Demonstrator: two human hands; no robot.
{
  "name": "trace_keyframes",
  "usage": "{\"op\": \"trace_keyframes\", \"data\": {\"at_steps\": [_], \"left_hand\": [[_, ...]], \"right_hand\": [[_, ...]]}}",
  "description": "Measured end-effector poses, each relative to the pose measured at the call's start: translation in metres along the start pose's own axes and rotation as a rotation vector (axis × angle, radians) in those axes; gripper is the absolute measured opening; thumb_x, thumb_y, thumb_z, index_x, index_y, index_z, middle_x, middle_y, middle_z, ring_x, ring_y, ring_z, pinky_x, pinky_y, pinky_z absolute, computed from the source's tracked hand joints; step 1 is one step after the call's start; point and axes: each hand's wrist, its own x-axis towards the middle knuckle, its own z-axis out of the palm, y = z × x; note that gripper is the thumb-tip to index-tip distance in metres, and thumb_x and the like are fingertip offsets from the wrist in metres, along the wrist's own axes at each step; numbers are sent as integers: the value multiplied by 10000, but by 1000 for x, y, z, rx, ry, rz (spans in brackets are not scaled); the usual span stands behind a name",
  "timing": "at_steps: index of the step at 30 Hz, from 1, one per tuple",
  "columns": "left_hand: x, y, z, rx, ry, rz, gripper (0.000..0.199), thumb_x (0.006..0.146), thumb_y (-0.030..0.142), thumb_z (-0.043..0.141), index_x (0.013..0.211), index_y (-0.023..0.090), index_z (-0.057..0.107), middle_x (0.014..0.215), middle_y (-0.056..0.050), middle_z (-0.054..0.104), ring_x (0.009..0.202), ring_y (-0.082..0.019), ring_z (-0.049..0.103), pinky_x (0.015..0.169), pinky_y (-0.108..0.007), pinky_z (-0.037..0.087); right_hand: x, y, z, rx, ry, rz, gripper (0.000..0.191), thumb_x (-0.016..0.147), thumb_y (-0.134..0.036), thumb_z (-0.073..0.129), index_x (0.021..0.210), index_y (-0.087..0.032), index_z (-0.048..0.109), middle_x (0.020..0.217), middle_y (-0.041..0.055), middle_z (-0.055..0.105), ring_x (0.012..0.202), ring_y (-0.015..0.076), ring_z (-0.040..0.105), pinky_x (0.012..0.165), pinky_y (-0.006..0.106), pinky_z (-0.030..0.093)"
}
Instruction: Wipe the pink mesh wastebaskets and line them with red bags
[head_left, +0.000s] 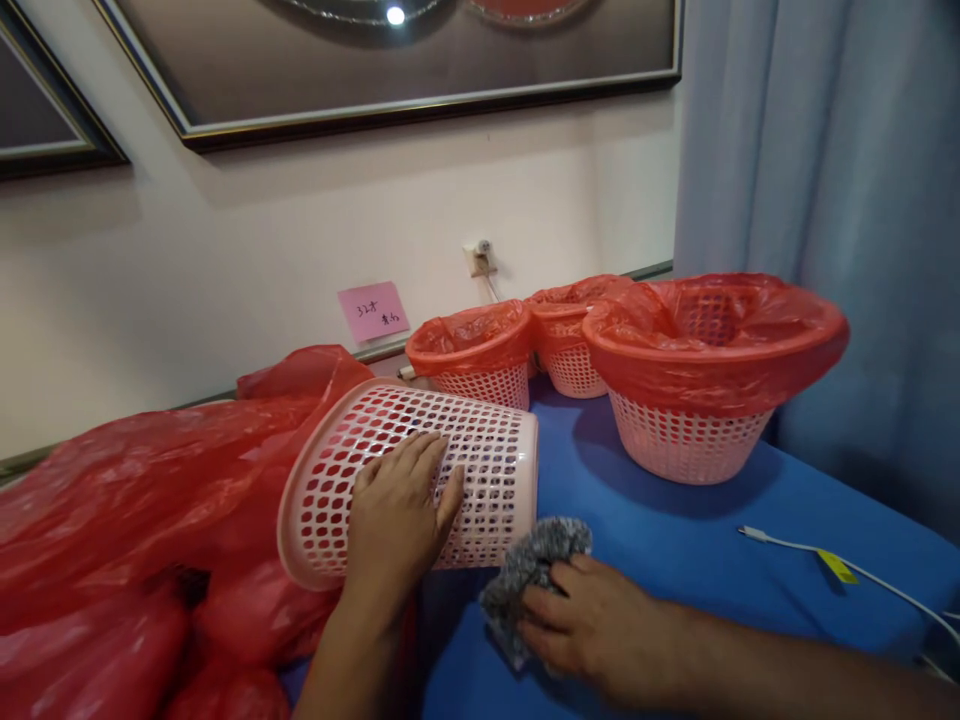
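Observation:
A pink perforated basket (487, 440) lies on its side, its wide rim to the left and its base to the right. My left hand (397, 505) rests on the basket's side with the fingers spread and the thumb apart. Just below the basket's base, my right hand (600, 625) grips a crumpled grey cloth (536, 565) over the blue table (660, 545). The underside of the cloth and its contact with the basket are hard to make out.
Red plastic bags (165, 500) are heaped at the left. Three bag-lined baskets stand behind and right, the nearest (690, 440) largest in view. A white cable (795, 545) lies at the right. Against the wall are a pink note (373, 311) and a socket (480, 260).

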Motion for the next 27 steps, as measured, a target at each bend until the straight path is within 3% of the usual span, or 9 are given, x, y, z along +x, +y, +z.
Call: {"op": "trace_keyframes", "data": {"at_steps": [2, 4, 8, 11, 14, 16, 19, 23, 27], "left_hand": [[0, 1, 0, 7, 2, -4, 455, 1038, 420, 433, 1309, 172, 702, 1392, -140, 728, 1301, -346, 660, 1086, -530, 451], [0, 1, 1, 13, 10, -3, 453, 1039, 411, 433, 1310, 167, 700, 1387, -141, 731, 1299, -348, 662, 1083, -526, 451], [0, 1, 2, 15, 20, 11, 446, 1036, 406, 450, 1304, 155, 704, 1383, -141, 733, 1286, -358, 666, 1075, -531, 448], [-1, 1, 2, -1, 11, 0, 439, 1030, 399, 471, 1316, 155, 696, 1401, -142, 722, 1303, -365, 653, 1087, -547, 439], [-2, -1, 1, -35, 8, -15, 417, 1015, 386, 500, 1323, 178, 689, 1405, -139, 721, 1328, -356, 637, 1098, -545, 439], [-4, -4, -1, -71, 17, -10, 403, 1008, 384, 516, 1319, 194, 685, 1407, -138, 719, 1331, -348, 634, 1101, -542, 445], [-8, -12, -9, -119, 109, -31, 403, 1009, 388, 518, 1336, 201, 659, 1432, -160, 693, 1341, -349, 626, 1132, -568, 426], [-18, -23, -22, -120, 332, -274, 469, 1004, 399, 519, 1417, 189, 590, 1505, -198, 620, 1413, -379, 567, 1190, -607, 383], [-39, -33, -20, -213, 358, -656, 693, 972, 485, 544, 1527, 77, 470, 1563, -295, 515, 1460, -455, 495, 1179, -662, 387]], "right_hand": [[-9, 0, 3, -147, -191, -21, 301, 709, -239, 789, 1000, -297, 746, 922, 40, 772, 758, 242, 659, 683, 364, 554], [-6, 2, -13, -139, -245, -68, 419, 675, -235, 756, 1091, -277, 729, 986, 47, 772, 790, 243, 678, 717, 366, 571], [30, 13, -64, 129, 242, -123, 691, 725, -196, 652, 1409, -284, 605, 1370, 73, 684, 1151, 261, 692, 975, 416, 569], [67, 39, -77, 172, 555, 77, 681, 722, -126, 624, 1380, -301, 643, 1442, 57, 638, 1332, 271, 612, 1141, 470, 480], [85, 75, -58, 260, 587, 539, 621, 702, -120, 593, 1288, -295, 695, 1372, 27, 682, 1289, 240, 641, 1157, 442, 473], [78, 91, -35, 277, 573, 702, 538, 687, -126, 593, 1190, -254, 734, 1188, 60, 754, 1086, 261, 728, 1033, 471, 556], [50, 97, -5, 327, 503, 784, 378, 608, -125, 618, 934, -243, 770, 870, 14, 784, 825, 249, 754, 859, 428, 616], [20, 82, 3, 379, 517, 803, 500, 651, -186, 610, 1128, -228, 751, 1024, 53, 805, 936, 276, 762, 900, 455, 609], [8, 59, -6, 435, 640, 744, 572, 708, -246, 601, 1271, -212, 693, 1193, 84, 775, 1092, 290, 732, 1017, 484, 569]]}}
